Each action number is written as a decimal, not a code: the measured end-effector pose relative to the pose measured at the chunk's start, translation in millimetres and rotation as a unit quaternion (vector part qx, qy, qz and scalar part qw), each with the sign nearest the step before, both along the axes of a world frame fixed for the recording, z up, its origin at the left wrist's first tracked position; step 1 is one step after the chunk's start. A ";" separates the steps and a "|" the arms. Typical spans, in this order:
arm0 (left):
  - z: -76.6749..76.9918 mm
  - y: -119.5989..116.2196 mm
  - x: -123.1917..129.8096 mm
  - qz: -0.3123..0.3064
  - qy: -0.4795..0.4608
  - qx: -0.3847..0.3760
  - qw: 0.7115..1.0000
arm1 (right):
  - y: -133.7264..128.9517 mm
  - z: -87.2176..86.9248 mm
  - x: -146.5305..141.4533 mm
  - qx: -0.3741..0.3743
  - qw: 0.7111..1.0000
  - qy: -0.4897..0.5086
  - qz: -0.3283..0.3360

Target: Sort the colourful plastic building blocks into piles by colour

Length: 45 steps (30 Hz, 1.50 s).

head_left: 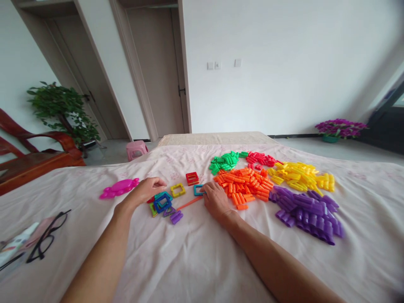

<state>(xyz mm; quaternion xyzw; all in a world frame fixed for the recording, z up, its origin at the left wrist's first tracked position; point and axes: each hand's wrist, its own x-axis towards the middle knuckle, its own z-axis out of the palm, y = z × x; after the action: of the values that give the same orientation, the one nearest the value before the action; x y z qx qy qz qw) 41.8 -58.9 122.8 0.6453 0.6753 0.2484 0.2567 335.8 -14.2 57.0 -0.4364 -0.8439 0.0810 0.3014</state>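
Observation:
My left hand [150,187] hovers at a small pile of frame pieces, its fingers curled with nothing clearly visible between them. In that pile lie a blue square frame [162,202], a green piece [153,210] and a purple triangle [169,211]. My right hand [216,200] rests on the cloth with its fingertips on a light blue square frame [198,190]. Between the hands sit a yellow square frame [177,190] and red square frames [192,178]. An orange stick [188,203] and purple tube pieces [176,217] lie nearer to me.
Right of my right hand are piles of orange [244,183], green [224,162], red [260,158], yellow [298,175] and purple [307,213] pieces. A pink toy [119,188] and black glasses [47,240] lie at the left on the cloth [176,261].

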 end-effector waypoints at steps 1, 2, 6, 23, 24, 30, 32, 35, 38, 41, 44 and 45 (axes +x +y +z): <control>3.1 -6.0 0.7 0.008 0.034 -0.017 0.999 | -0.7 0.6 -0.2 0.002 1.000 0.007 0.004; 4.9 -12.0 3.2 0.020 0.077 -0.029 0.996 | -1.3 1.4 -0.3 0.003 1.000 0.014 0.009; 3.6 -29.3 21.0 0.027 0.229 -0.041 0.972 | -0.5 2.4 0.6 -0.001 0.999 0.036 0.016; 1.9 15.5 100.6 -0.095 0.190 0.141 0.967 | 4.4 -7.6 -0.8 -0.011 0.999 -0.002 -0.034; -2.4 20.4 107.8 -0.106 0.196 0.138 0.965 | 4.3 -7.6 -0.7 -0.012 0.999 -0.007 -0.046; -26.1 34.5 120.5 -0.153 0.192 0.117 0.962 | 6.3 -9.5 0.8 -0.039 0.998 0.009 -0.054; -31.2 36.2 119.2 -0.157 0.189 0.120 0.962 | 6.1 -8.9 1.1 -0.046 0.997 0.008 -0.059; -37.1 39.1 117.7 -0.154 0.193 0.135 0.960 | 4.4 -6.1 1.7 -0.057 0.997 0.002 -0.059; -41.3 41.5 117.8 -0.148 0.205 0.148 0.956 | 3.0 -3.2 2.6 -0.061 0.997 0.002 -0.056; -43.4 42.2 118.4 -0.141 0.202 0.148 0.958 | 2.7 -2.0 3.4 -0.063 0.997 0.005 -0.052; -43.7 41.0 118.7 -0.138 0.195 0.143 0.961 | 2.4 -1.9 4.0 -0.066 0.997 0.007 -0.045; -43.5 40.3 118.8 -0.141 0.191 0.141 0.961 | 2.1 -1.8 4.1 -0.066 0.997 0.009 -0.044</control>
<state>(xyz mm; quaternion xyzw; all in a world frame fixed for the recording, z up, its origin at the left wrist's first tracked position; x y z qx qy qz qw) 160.6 -18.7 79.3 0.7990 0.5720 0.1747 0.0617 339.9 -12.0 55.2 -0.4908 -0.8141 0.1273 0.2832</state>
